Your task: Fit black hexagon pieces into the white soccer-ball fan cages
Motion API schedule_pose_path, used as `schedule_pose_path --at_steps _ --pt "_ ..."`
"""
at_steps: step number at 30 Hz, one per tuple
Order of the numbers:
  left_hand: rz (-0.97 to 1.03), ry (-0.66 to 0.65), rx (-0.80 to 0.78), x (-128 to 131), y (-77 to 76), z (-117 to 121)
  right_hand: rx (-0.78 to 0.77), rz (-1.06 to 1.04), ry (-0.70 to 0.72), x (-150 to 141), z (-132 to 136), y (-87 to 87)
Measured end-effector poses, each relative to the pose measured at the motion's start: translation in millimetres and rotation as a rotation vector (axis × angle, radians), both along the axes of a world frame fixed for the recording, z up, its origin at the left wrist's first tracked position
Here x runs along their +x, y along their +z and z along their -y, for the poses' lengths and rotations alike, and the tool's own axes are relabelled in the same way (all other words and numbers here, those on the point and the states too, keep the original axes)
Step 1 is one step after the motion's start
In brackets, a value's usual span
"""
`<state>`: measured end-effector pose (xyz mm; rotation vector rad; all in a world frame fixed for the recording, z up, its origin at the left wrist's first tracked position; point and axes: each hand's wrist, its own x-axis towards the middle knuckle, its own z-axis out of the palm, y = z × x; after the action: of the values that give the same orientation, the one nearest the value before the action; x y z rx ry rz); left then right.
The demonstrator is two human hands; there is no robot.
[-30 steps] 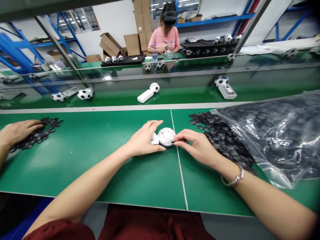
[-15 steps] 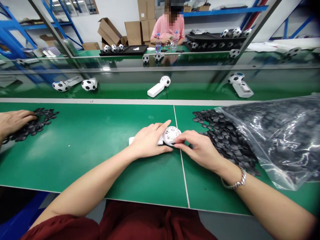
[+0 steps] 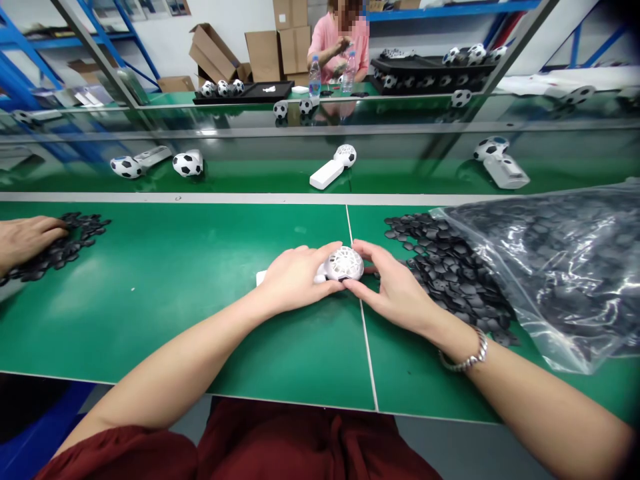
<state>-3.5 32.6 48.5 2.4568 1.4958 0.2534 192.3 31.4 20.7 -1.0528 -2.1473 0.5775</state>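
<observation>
White fan head (image 3: 345, 263) sits on the green bench (image 3: 175, 293) at the seam. My left hand (image 3: 295, 280) grips its handle, right hand (image 3: 395, 290) pinches the grille rim (nothing else in the fingers). Looks like the seating step; a black piece from the pile (image 3: 450, 273) seems needed.

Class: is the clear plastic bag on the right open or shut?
Open. The bag's mouth faces left, and black pieces spill from it across the green table.
</observation>
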Motion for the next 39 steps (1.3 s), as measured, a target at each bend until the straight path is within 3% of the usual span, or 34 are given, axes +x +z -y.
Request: schedule_pose_path --at_steps 3,12,14,17,20,24,31,39 --pt "0.011 0.004 0.002 0 1.3 -1 -0.112 -0.015 0.024 -1 0 -1.4" --pt "0.038 0.007 0.010 0 -1.5 0 -0.162 -0.064 0.021 6 -6 7.3" --pt "0.037 -0.001 0.021 -1 -2.8 0 -0.098 0.035 -0.046 17 -12 11.6" --pt "0.014 -0.002 0.052 -4 -3.6 1 0.018 0.347 -0.227 31 -21 15.5" --pt "-0.010 -0.004 0.126 -6 -4.0 1 -0.079 0.585 -0.285 36 -24 16.4" --pt "-0.033 0.025 0.252 -8 -8.8 -1 -0.212 0.623 -0.224 30 -21 18.6" --pt "0.010 -0.014 0.254 -9 -16.1 -4 -0.244 0.668 -0.285 23 -17 24.7" --pt "0.007 -0.022 0.265 -8 -16.1 -5 -0.216 0.690 -0.216 24 -12 28.6"
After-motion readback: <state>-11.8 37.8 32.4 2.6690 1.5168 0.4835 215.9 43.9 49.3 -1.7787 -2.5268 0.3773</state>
